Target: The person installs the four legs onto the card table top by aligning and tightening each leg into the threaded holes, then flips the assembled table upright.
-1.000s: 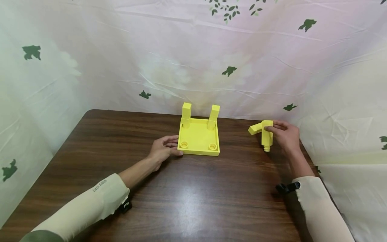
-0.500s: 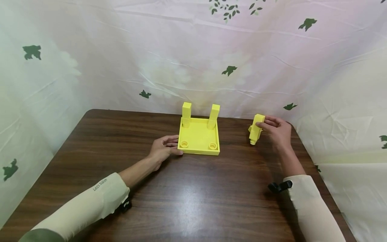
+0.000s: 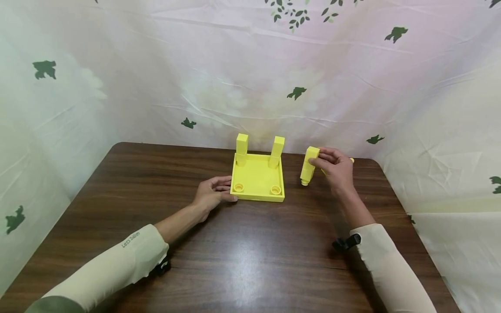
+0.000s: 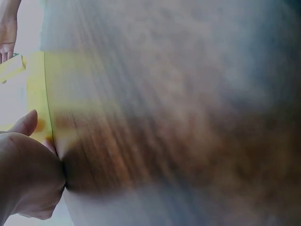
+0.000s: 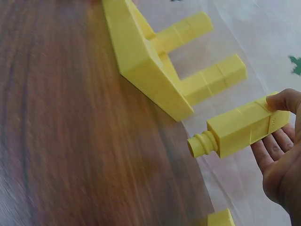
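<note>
Nearest, two pale sleeves (image 3: 113, 261) are reaching in over the dark wood-grain table (image 3: 242, 243), small lettering on the left one being hard to read. Two black wrist devices (image 3: 346, 242) are sitting at the cuffs, one per arm. The left hand (image 3: 211, 193) is gripping the near left corner of a yellow, square, shallow tray (image 3: 256, 176), thumb along its near wall and fingers at its left wall; some fingertips are hiding behind it. Inside the tray, two round ring sockets (image 3: 238, 188) are lying nearest that hand, and two yellow square posts (image 3: 242, 148) are standing upright beyond, at the far corners.

The right hand (image 3: 337, 168) is pinching a third yellow square post (image 3: 308, 167) between thumb and fingers, holding it tilted, its ribbed round end lower, to the tray's right and apart from it. Behind this hand, another yellow piece (image 5: 221, 219) is showing only in part: mostly covered in the head view, cut off in the right wrist view. Farthest, pale cloth (image 3: 235, 65) with green birds is hanging beyond both hands.
</note>
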Demonstrator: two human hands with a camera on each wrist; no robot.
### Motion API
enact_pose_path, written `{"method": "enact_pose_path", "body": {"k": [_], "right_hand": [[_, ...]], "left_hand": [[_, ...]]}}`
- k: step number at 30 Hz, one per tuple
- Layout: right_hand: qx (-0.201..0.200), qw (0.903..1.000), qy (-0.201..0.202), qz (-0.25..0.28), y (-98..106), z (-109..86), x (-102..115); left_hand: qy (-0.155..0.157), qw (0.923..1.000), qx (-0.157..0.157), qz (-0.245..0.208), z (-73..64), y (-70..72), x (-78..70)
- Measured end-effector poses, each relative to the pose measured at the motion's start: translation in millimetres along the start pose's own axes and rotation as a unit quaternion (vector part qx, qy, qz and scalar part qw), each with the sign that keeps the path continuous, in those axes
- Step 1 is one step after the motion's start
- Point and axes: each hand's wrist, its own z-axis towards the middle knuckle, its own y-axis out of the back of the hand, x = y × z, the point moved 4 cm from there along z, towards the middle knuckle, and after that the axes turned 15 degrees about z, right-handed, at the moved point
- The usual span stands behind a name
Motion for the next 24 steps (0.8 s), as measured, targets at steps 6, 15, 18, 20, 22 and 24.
{"method": "enact_pose_path", "body": {"k": [6, 15, 18, 20, 22, 24], "right_hand": [[0.009, 0.9995, 0.017, 0.024, -21.0, -5.1, -4.0], [0.016, 0.996, 0.033, 0.082, -38.7, -3.2, -0.7], [0.016, 0.9935, 0.04, 0.105, -43.0, -2.0, 2.0], [0.016, 0.9919, 0.043, 0.119, -46.3, -1.8, 3.5], [0.019, 0.9904, 0.045, 0.129, -50.7, -2.5, 5.0], [0.024, 0.9894, 0.044, 0.136, -55.8, -3.3, 5.4]], "left_hand": [[0.0, 1.0, 0.002, 0.006, 0.1, -0.6, 0.8], [0.003, 1.0, 0.003, 0.006, 0.9, 0.8, -1.5], [0.002, 1.0, 0.003, 0.008, 0.6, 0.4, -2.2], [0.004, 1.0, 0.002, 0.009, 0.3, 0.1, -1.9], [0.007, 0.9999, 0.001, 0.011, -0.2, 0.1, -1.4], [0.01, 0.9999, 0.0, 0.011, -0.6, 0.1, -0.6]]}}
